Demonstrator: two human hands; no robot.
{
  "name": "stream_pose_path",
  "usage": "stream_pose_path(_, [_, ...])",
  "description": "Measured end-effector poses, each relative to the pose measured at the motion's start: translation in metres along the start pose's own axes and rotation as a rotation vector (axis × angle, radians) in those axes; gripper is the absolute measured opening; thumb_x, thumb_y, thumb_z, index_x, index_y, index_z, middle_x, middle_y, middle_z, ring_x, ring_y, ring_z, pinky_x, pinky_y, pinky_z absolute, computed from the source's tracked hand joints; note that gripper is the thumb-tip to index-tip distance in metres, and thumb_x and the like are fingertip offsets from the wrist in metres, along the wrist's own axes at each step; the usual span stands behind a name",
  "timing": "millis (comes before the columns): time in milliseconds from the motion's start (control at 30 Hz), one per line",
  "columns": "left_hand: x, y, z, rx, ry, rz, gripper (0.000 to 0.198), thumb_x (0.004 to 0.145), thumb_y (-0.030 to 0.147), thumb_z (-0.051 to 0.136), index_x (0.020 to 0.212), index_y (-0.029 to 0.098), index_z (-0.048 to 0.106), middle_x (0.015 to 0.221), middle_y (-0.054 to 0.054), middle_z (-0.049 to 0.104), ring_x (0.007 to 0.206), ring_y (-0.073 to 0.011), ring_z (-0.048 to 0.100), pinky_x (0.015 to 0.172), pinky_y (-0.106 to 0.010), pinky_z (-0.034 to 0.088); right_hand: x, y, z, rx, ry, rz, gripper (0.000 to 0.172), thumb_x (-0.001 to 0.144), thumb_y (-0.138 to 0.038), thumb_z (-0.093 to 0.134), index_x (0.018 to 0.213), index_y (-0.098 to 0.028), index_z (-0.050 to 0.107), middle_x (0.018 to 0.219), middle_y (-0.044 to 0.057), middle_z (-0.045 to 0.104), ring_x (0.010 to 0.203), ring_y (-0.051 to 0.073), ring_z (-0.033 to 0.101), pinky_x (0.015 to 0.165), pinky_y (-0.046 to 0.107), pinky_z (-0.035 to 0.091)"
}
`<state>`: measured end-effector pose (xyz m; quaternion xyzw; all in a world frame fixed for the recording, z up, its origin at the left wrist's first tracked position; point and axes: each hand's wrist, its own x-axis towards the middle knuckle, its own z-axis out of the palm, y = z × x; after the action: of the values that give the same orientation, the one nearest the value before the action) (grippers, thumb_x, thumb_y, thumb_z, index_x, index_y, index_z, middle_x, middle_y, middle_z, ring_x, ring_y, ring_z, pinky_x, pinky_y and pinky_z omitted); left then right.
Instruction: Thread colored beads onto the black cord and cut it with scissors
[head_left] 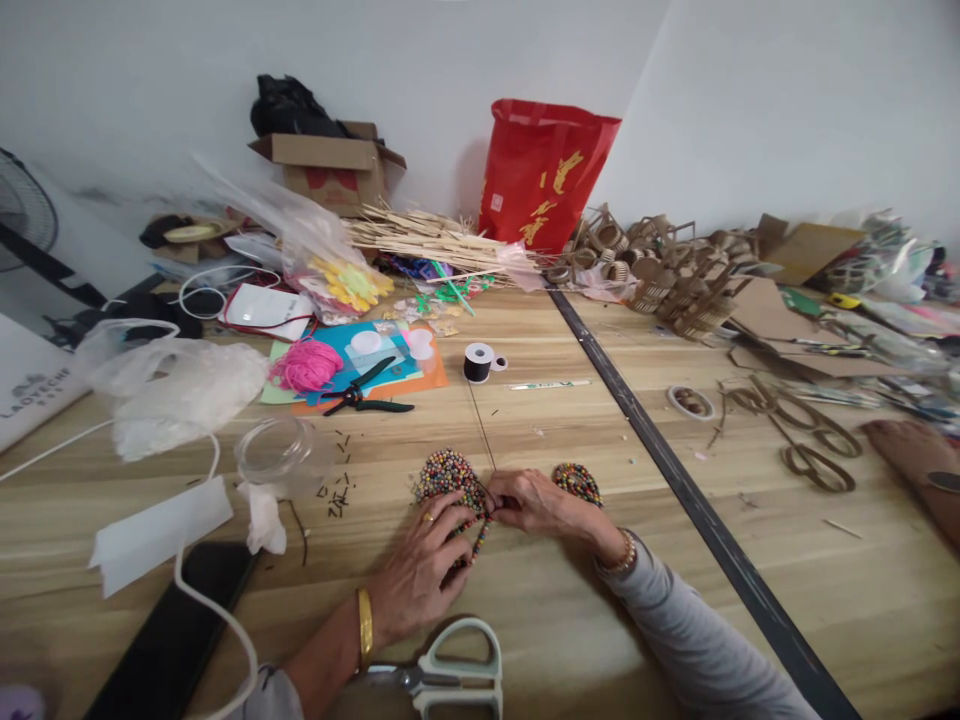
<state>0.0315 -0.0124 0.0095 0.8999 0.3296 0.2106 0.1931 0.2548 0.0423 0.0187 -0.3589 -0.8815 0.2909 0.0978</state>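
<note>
My left hand [424, 560], with a gold ring and bangle, has its fingers curled over a strand of small multicoloured beads [481, 540]; its fingertips are partly hidden. A pile of similar beads [448, 472] lies just beyond it. My right hand [529, 502] pinches a thin black cord at the end of the strand. From there the black cord [482, 425] runs across the table to a spool [478, 363] with white ends. Beside my right wrist lies a coiled beaded string [577, 483]. White-handled scissors [460, 675] rest near the front edge.
Dark-handled pliers [364, 395] lie on coloured sheets by pink yarn [309, 366]. At left are a clear jar [277, 455] and a black phone-like slab [176, 630]. A dark strip [637, 410] crosses the table. Another person's arm [915, 465] rests at right near brown scissor-shaped loops [806, 430].
</note>
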Motion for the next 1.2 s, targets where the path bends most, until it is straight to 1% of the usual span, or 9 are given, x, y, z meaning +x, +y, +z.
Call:
stream_pose_path(233, [0.003, 0.003, -0.003, 0.003, 0.020, -0.029, 0.010, 0.075, 0.010, 0.061, 0.079, 0.019, 0.062, 0.118, -0.008, 0.058, 0.128, -0.0306, 0.036, 0.104, -0.053, 0.036, 0.000, -0.002, -0.002, 0.021, 0.006, -0.014, 0.007, 0.083, -0.011, 0.057, 0.080, -0.016, 0.060, 0.080, 0.000, 0.060, 0.071, 0.012, 0.054, 0.066, 0.020, 0.039])
stream_pose_path(500, [0.011, 0.006, 0.002, 0.030, 0.049, -0.033, 0.007, 0.075, 0.014, 0.065, 0.079, 0.019, 0.063, 0.111, -0.009, 0.059, 0.127, -0.0323, 0.037, 0.104, -0.055, 0.037, 0.000, -0.001, -0.002, 0.000, 0.003, -0.004, 0.007, 0.082, -0.011, 0.058, 0.080, -0.017, 0.061, 0.080, 0.001, 0.060, 0.073, 0.013, 0.056, 0.067, 0.020, 0.039])
stream_pose_path(700, [0.012, 0.005, 0.004, 0.061, 0.048, -0.025, 0.011, 0.077, 0.009, 0.058, 0.081, 0.018, 0.062, 0.111, -0.009, 0.059, 0.127, -0.0318, 0.038, 0.103, -0.055, 0.037, 0.000, 0.000, 0.000, -0.016, 0.004, -0.004, 0.007, 0.082, -0.012, 0.058, 0.082, -0.017, 0.061, 0.081, 0.000, 0.061, 0.074, 0.013, 0.056, 0.066, 0.020, 0.038])
stream_pose_path(900, [0.010, 0.004, 0.005, 0.067, 0.030, -0.026, 0.010, 0.080, 0.011, 0.057, 0.085, 0.018, 0.062, 0.114, -0.010, 0.057, 0.128, -0.0319, 0.035, 0.105, -0.056, 0.035, 0.000, -0.001, -0.001, -0.020, 0.008, -0.010, 0.006, 0.082, -0.011, 0.057, 0.082, -0.017, 0.061, 0.081, 0.000, 0.061, 0.070, 0.012, 0.054, 0.064, 0.020, 0.038])
stream_pose_path(1067, [0.016, 0.004, 0.002, 0.061, -0.001, -0.055, 0.006, 0.077, 0.014, 0.063, 0.081, 0.018, 0.061, 0.112, -0.010, 0.057, 0.125, -0.0324, 0.038, 0.104, -0.057, 0.037, 0.000, -0.001, -0.002, -0.014, 0.009, -0.023, 0.008, 0.082, -0.010, 0.058, 0.082, -0.017, 0.061, 0.082, 0.000, 0.062, 0.074, 0.013, 0.056, 0.066, 0.020, 0.038])
stream_pose_path(1200, [0.021, 0.004, 0.002, 0.056, 0.037, -0.052, 0.005, 0.078, 0.014, 0.063, 0.077, 0.019, 0.060, 0.106, -0.008, 0.057, 0.125, -0.0318, 0.038, 0.103, -0.056, 0.038, 0.000, -0.003, -0.002, -0.023, 0.014, 0.000, 0.007, 0.081, -0.010, 0.060, 0.082, -0.016, 0.062, 0.082, 0.001, 0.063, 0.072, 0.013, 0.056, 0.065, 0.020, 0.038])
